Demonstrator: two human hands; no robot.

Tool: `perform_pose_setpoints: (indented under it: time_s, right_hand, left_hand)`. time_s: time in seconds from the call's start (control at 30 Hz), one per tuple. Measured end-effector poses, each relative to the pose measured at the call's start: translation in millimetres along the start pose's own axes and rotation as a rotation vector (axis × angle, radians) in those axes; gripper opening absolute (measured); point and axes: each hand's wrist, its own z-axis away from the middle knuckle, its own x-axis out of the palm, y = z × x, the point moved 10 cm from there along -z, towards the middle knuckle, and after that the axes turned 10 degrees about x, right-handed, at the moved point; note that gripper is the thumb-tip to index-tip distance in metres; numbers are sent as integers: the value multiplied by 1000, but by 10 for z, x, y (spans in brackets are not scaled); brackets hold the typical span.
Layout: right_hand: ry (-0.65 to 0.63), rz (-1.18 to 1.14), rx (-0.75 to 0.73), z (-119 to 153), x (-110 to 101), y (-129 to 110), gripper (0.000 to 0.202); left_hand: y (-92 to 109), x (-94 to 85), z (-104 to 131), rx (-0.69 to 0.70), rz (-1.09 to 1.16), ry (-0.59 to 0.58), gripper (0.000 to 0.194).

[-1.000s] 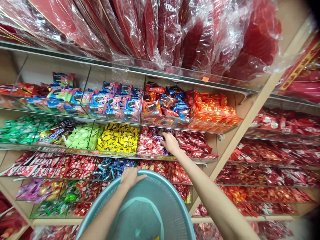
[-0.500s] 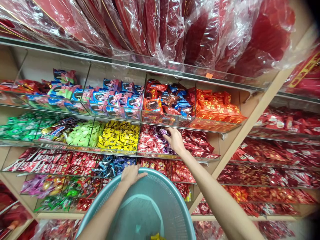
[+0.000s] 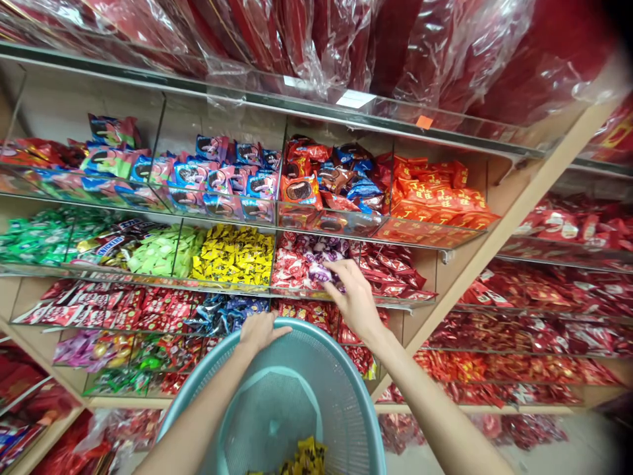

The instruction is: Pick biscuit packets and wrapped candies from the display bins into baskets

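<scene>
Your left hand clamps the basket rim; your right hand pinches purple candy near the shelf edge

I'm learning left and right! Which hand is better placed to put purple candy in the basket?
Probably the right hand: it seems to be pinching purple candy, while the left hand is busy gripping the basket by its rim.
</scene>
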Motion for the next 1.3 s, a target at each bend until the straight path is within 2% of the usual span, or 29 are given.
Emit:
perform_pose_setpoints:
  time_s: [0.07, 0.17, 0.27, 0.37, 0.43, 0.53, 0.77, 0.83, 0.9, 0.97, 1.07, 1.17, 1.23, 1.3]
  right_hand:
    - [-102, -116, 44, 244, 145, 11, 29]
    - [-304, -205, 154, 721, 589, 212, 26]
    - [-505, -117, 261, 1276, 1099, 529, 23]
    - [-670, 67, 300, 1750, 1443, 773, 23]
    - [-761, 198, 297, 1978, 1560, 853, 23]
    - [-846, 337, 319, 2188, 1615, 903, 25]
    - [-990, 499, 410, 2386, 1665, 945, 40]
    - [-998, 502, 382, 2288, 1616, 913, 46]
    - [-924, 462, 327, 2006, 1466, 819, 44]
    - [-782, 395, 270, 1567, 1204, 681, 36]
    - [-526, 364, 220, 802, 700, 498, 24]
    - [-337, 415, 207, 178, 323, 424, 23]
    - [-298, 505, 240, -84, 239, 486, 26]
    - [-324, 615, 292, -230, 277, 609, 32]
  left_hand:
    - [-2, 0, 0, -14, -1, -1, 68]
    - [-11, -5, 13, -45, 15, -3, 68]
    - [-5, -11, 24, -47, 27, -4, 69]
    - [6, -15, 22, -26, 15, -1, 70]
    - [8, -13, 18, -16, 10, -2, 69]
    - [3, -17, 15, -18, 18, -1, 66]
    - [13, -37, 19, -11, 8, 10, 67]
    - [4, -27, 19, -16, 2, 8, 68]
    - [1, -21, 17, -15, -6, 12, 69]
    - [-3, -20, 15, -14, -7, 22, 71]
    - [-21, -6, 16, -27, 6, 22, 70]
    - [-27, -2, 19, -27, 0, 20, 69]
    - [-24, -12, 22, -21, -4, 29, 68]
    - [-24, -24, 27, -22, 0, 37, 67]
